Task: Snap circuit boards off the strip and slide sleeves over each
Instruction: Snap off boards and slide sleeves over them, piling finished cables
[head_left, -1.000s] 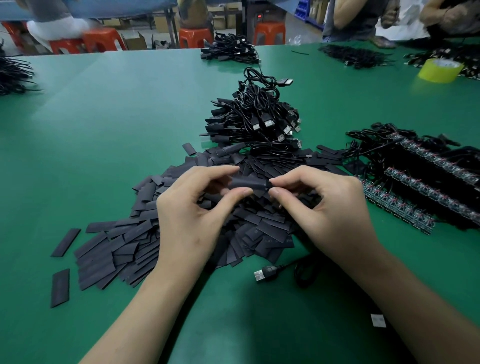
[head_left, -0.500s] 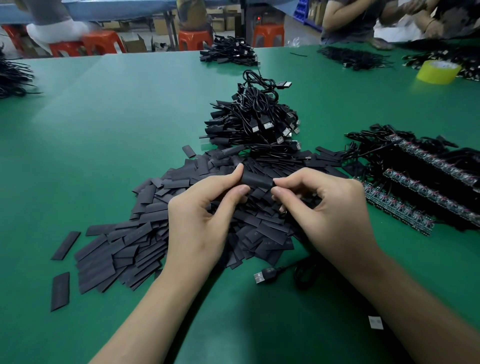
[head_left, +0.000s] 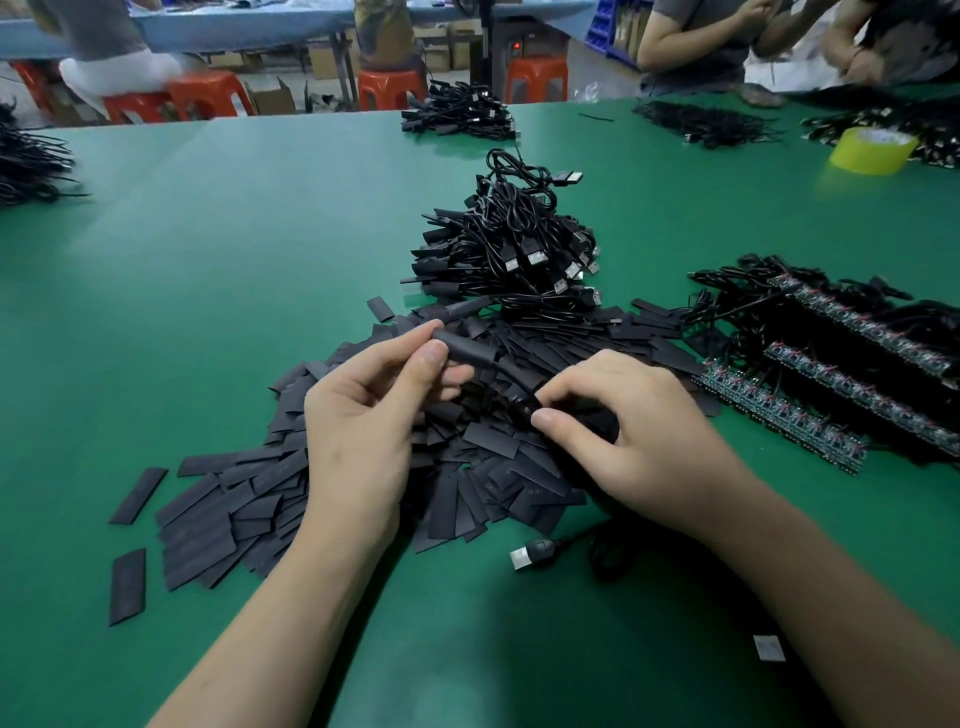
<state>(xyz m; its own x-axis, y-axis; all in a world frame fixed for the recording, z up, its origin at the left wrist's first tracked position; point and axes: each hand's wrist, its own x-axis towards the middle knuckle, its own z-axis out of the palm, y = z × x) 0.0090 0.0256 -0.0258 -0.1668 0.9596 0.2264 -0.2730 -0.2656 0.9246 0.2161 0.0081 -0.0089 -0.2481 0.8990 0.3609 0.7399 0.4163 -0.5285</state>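
Note:
My left hand (head_left: 369, 415) pinches a black sleeve (head_left: 470, 348) between thumb and fingers, lifted a little above the pile of flat black sleeves (head_left: 260, 499). My right hand (head_left: 634, 431) is lower and to the right, its thumb and fingers pinching the black cable (head_left: 524, 402) that runs out of the sleeve; whether a board is inside is hidden. The cable's USB plug (head_left: 530, 553) lies on the green table (head_left: 218, 260) in front of me. Strips of circuit boards (head_left: 779, 410) with wires lie at the right.
A heap of sleeved USB cables (head_left: 514, 254) stands behind the sleeve pile. More cable bundles (head_left: 460, 111) sit at the far edge and far left. A yellow tape roll (head_left: 872, 148) is far right, where other people work. A small white label (head_left: 769, 648) lies near my right forearm.
My hands have drawn apart: the left lifted the sleeve up and left, the right slid down along the cable towards me.

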